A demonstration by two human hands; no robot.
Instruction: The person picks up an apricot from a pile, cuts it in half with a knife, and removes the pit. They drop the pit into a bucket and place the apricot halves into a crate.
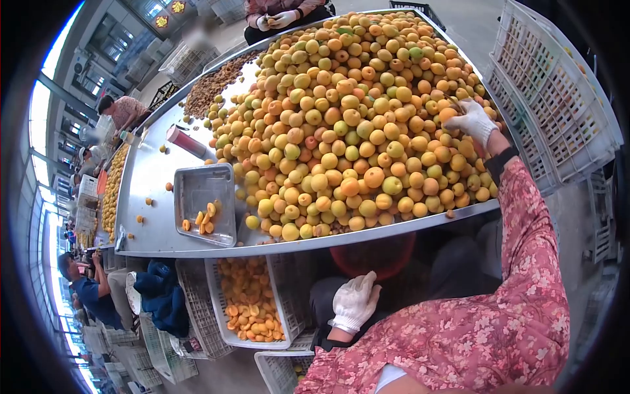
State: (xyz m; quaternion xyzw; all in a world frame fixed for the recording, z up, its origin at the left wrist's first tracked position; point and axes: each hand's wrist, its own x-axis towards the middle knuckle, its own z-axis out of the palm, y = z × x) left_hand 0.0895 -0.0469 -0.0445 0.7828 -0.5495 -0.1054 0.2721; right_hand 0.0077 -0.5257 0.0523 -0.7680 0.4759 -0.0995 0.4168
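Note:
My right hand (476, 122), in a white glove, reaches over the right side of a large heap of apricots (341, 125). Its fingertips close round an orange apricot (447, 115), and a thin dark sliver shows beside them. Down by my lap, below the front edge of the metal table (308, 246), is my left hand (355, 302), also gloved. Its fingers are curled together; I cannot tell what is inside them. A red basin (374, 256) sits under the table edge just above that hand, partly in shadow.
A clear tray (205, 177) with apricot halves stands left of the heap, near a red cup (186, 140) lying on its side. Below, a white crate (285, 315) holds more halves. Stacked crates (551, 98) flank the right. Across the table sits a person with gloved hands (279, 20).

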